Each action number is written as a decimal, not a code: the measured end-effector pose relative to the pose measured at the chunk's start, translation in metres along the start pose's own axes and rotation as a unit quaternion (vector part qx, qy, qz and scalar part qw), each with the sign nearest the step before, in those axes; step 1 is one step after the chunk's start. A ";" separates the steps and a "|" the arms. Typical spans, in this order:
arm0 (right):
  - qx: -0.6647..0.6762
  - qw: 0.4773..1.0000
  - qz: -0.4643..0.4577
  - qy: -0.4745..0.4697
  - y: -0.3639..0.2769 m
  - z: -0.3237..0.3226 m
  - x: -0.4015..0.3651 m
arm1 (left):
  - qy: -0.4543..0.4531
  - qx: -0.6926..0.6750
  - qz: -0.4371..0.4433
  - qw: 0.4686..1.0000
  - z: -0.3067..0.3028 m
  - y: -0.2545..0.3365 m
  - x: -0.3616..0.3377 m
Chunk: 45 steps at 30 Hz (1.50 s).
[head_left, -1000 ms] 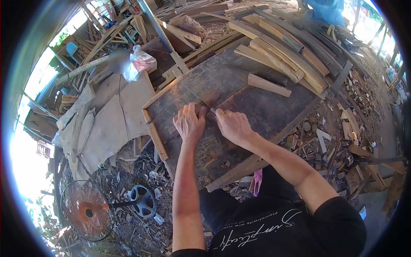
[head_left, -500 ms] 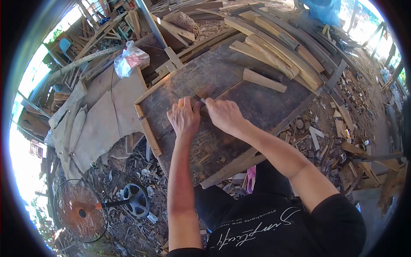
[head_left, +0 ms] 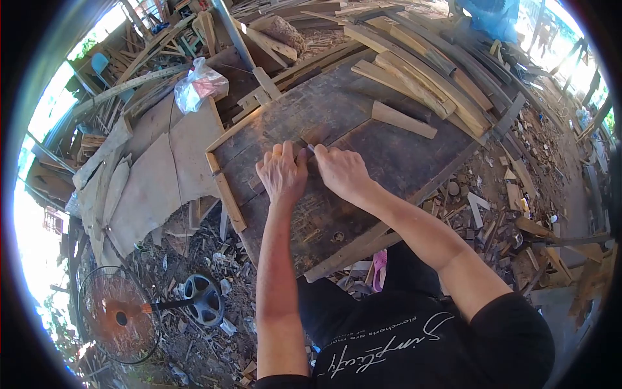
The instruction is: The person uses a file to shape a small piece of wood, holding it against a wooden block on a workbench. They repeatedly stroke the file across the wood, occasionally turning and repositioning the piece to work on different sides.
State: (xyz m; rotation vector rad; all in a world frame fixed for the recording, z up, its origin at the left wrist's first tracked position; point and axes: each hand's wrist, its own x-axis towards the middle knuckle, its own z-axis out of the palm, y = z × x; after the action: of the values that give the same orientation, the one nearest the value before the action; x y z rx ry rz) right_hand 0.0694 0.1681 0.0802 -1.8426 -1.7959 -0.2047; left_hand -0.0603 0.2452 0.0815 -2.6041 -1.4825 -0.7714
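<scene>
On the dark wooden tabletop (head_left: 259,136), my left hand (head_left: 282,172) and my right hand (head_left: 341,170) are side by side near the middle. The fingers of my left hand are curled over something too hidden to make out. My right hand is closed round a small dark tool (head_left: 311,149), of which only a short piece shows between the hands. Just beyond my fingertips lies a small brown wooden piece (head_left: 315,135). A pale wedge-shaped wood block (head_left: 404,120) rests farther right on the tabletop.
Curved wooden planks (head_left: 414,78) are stacked at the back right. A plastic bag (head_left: 200,85) lies at the back left, above a large thin board (head_left: 152,172). A fan (head_left: 122,316) stands lower left. Wood scraps (head_left: 473,214) litter the ground.
The whole view has shifted slightly. Both hands keep nearly the same place and grip on the tabletop.
</scene>
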 end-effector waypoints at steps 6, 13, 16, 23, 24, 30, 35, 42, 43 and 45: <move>-0.016 0.999 0.020 -0.022 0.007 -0.006 -0.032 | 0.006 -0.005 0.004 1.000 0.000 0.000 0.000; -0.001 1.000 0.012 -0.006 0.010 -0.007 -0.043 | -0.007 -0.009 -0.004 1.000 -0.002 0.001 0.001; -0.009 1.000 0.016 -0.007 0.008 -0.008 -0.045 | -0.005 -0.004 -0.006 1.000 -0.002 0.001 0.001; -0.030 0.996 0.075 -0.027 0.003 -0.008 -0.047 | 0.009 0.000 0.001 1.000 0.002 0.001 0.001; -0.030 0.996 0.076 -0.027 0.004 -0.008 -0.047 | 0.008 0.000 0.002 1.000 0.002 0.000 0.001; -0.024 0.998 0.059 0.003 0.009 -0.007 -0.047 | -0.001 0.000 -0.005 1.000 0.001 0.000 0.001; 0.012 0.999 0.030 0.007 0.011 -0.010 -0.044 | 0.004 -0.011 -0.002 1.000 0.001 0.001 0.002; 0.020 0.999 0.028 -0.003 0.010 -0.008 -0.042 | 0.001 -0.003 -0.003 1.000 0.001 0.001 0.002; 0.019 0.999 0.029 -0.003 0.010 -0.009 -0.042 | 0.003 -0.001 -0.003 1.000 0.001 0.001 0.002; 0.018 0.999 0.031 -0.004 0.011 -0.009 -0.042 | 0.003 0.001 -0.003 1.000 0.002 0.001 0.002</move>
State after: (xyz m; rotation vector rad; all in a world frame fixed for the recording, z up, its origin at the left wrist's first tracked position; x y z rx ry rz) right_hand 0.0782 0.1278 0.0645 -1.8735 -1.7341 -0.1410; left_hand -0.0584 0.2466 0.0807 -2.5945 -1.4886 -0.7776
